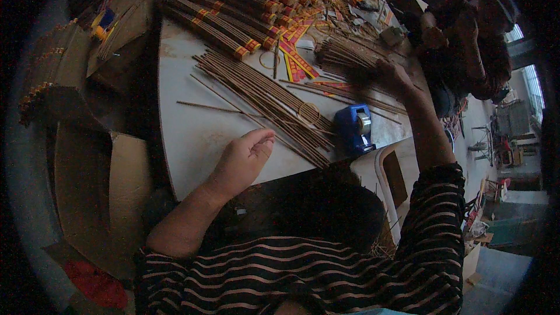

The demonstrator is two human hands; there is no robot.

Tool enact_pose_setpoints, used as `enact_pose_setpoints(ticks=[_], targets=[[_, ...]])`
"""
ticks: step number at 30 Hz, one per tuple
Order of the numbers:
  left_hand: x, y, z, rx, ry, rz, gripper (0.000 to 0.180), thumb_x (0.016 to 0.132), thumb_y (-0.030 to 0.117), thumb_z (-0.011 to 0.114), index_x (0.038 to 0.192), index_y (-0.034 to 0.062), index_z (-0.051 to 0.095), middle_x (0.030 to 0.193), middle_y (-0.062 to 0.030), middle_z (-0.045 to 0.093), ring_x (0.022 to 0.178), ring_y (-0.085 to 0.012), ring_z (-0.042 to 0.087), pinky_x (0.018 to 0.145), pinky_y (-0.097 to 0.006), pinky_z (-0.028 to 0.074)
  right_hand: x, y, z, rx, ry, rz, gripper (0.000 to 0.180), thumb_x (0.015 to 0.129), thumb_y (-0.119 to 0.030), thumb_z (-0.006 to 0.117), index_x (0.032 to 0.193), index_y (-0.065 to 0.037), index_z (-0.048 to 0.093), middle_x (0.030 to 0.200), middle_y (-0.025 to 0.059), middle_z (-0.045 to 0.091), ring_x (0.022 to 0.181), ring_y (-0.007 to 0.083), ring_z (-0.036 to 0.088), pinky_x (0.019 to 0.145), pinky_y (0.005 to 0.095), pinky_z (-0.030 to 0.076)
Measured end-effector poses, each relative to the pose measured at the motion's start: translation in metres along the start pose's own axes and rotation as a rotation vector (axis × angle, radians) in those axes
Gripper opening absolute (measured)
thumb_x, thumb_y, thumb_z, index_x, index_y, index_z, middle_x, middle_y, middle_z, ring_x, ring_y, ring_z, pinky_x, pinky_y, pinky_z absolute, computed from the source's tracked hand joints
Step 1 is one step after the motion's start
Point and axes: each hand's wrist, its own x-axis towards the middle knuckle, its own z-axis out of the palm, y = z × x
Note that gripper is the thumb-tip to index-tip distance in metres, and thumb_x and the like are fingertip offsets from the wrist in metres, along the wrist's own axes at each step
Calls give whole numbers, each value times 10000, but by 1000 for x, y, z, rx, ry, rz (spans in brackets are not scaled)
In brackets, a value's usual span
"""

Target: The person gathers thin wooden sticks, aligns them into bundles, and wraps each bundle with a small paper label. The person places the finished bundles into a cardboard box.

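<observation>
My left hand (242, 160) is held above the near edge of the white table, fingers curled in, with nothing showing in them. Just past it lies a loose spread of brown incense sticks (256, 102), with a thin tan rubber band (308, 114) on top. My right hand (395, 80) reaches out to the right, over the end of a thick pile of incense sticks (344, 53). Its fingers are dark and smeared, so their grip is unclear. A blue tape dispenser (353, 128) stands between the loose sticks and my right forearm.
Stacked incense bundles with red and yellow bands (233, 6) fill the table's far side. Red and yellow paper strips (294, 58) lie beside them. Cardboard boxes (128, 181) stand left of the table (186, 146). Another person (466, 46) sits at the far right.
</observation>
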Motion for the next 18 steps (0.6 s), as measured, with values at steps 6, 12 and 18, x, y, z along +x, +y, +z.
enact_pose_setpoints(ticks=[6, 12, 18], targets=[[-1, -1, 0, -38, 4, 17, 278, 850, 169, 518, 1034, -40, 526, 846, -119, 607, 766, -127, 562, 697, -266, 456, 6, 35, 17, 399, 48, -89, 169, 824, -190, 467, 866, -37, 525, 750, 148, 536, 713, 267, 521, 601, 382, 416], [-4, 5, -5, 35, -40, -36, 304, 861, 151, 481, 1084, -56, 494, 968, -118, 589, 880, -157, 564, 787, -275, 441, 8, 14, -14, -408, 77, -103, 154, 807, -160, 453, 922, -65, 490, 807, 155, 535, 776, 356, 515, 605, 417, 417], [-5, 5, -6, 28, -11, -5, 332, 850, 194, 506, 1085, -41, 501, 963, -123, 592, 876, -160, 563, 793, -287, 439, -10, -37, -60, -325, 202, -129, 128, 813, -162, 449, 894, -68, 480, 728, 141, 530, 699, 357, 516, 597, 404, 423]])
